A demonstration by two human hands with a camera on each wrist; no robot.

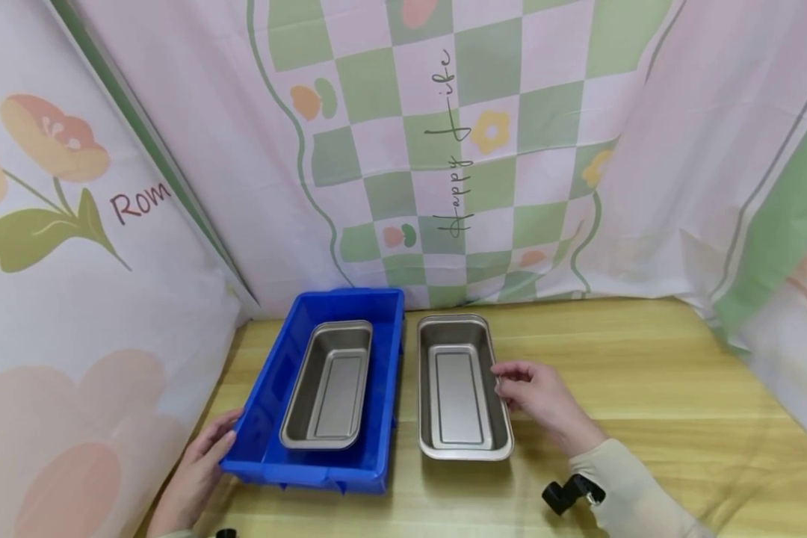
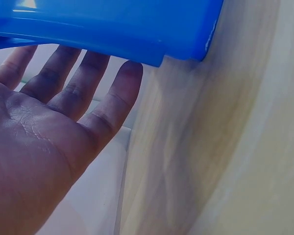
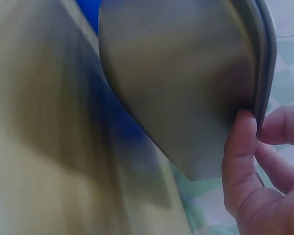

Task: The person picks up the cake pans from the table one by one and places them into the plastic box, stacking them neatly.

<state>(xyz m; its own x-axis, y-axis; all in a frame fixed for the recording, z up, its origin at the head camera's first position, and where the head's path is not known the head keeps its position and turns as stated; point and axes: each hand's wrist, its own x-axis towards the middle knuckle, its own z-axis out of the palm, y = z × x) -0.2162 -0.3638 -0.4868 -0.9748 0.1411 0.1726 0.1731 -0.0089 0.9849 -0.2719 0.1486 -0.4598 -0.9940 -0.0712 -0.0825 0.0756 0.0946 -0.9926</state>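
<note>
In the head view, my right hand pinches the right rim of a metallic loaf pan. Up close in the right wrist view, thumb and fingers meet on that rim, and the pan's outer wall stands over a shadow on the table. To its left, a second loaf pan lies inside a blue plastic bin. My left hand is at the bin's front left corner. Its fingers are extended against the underside of the bin's rim in the left wrist view.
Both pans and the bin are on a wooden table. Behind it hangs a curtain with green checks, and printed cloth closes off the left side. A black wrist mount is strapped at the right sleeve.
</note>
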